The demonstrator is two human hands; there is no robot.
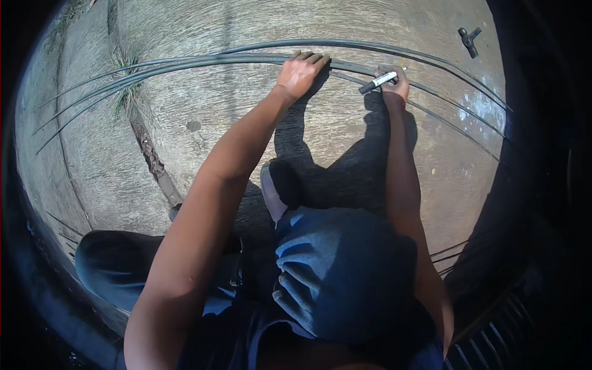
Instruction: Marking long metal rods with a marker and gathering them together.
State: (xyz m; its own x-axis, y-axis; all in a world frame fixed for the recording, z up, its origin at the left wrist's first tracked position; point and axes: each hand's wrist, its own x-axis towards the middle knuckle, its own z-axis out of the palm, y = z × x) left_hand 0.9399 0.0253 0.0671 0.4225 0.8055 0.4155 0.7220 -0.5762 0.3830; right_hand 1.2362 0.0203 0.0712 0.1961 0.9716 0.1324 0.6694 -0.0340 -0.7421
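Long grey rods [246, 58] arc across the textured ground [209, 111] from 10 to 2 o'clock. At 12 o'clock, the left hand [302, 74] lies over the rods, fingers side by side; whether they close around the metal cannot be told. Between 1 and 2 o'clock, the right hand [396, 89] pinches a black-and-white marker [383, 79] between thumb and fingers over the rods, its black end directed toward 8 o'clock. A dark T-shaped tool [471, 43] lies farther out; a grass tuft [126, 89] stands at 10 o'clock.
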